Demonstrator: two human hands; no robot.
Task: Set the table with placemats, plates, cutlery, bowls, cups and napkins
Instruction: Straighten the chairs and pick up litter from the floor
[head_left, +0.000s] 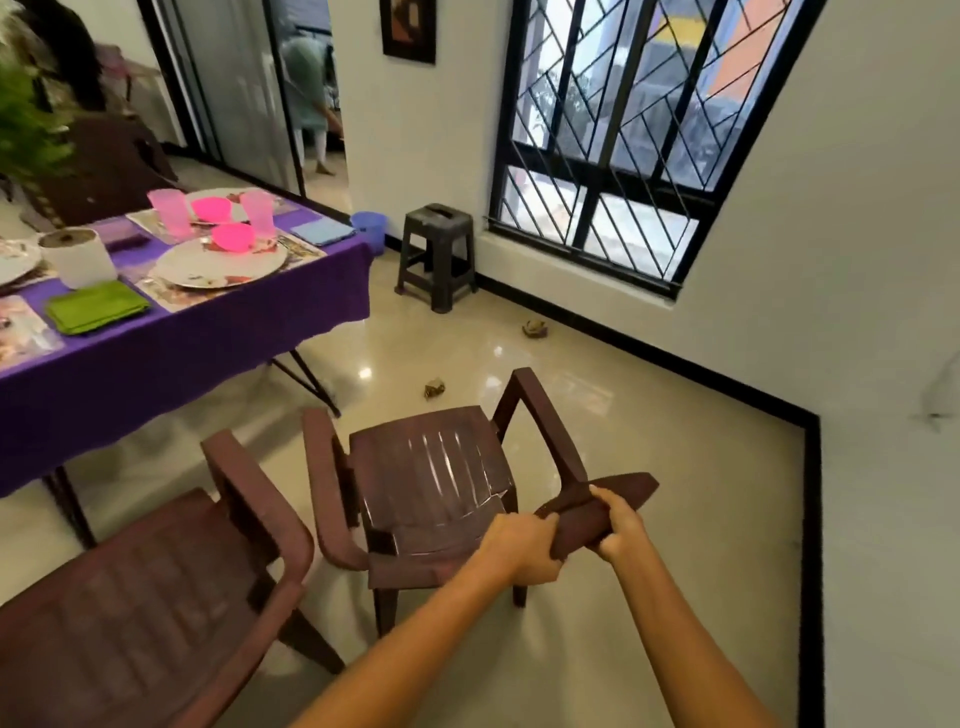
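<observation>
Gripping chair (436, 467) backrest | both hands' grip (table (208, 332) well left)

Two chairs (431, 483) (156, 597), two pink bowls (211, 209) (232, 237)

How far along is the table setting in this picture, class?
Done: plates, pink bowls, pink cups and napkins sit on the purple-clothed table. In hand: left hand and right hand grip a brown chair by its back. Left: cutlery cannot be made out.
</observation>
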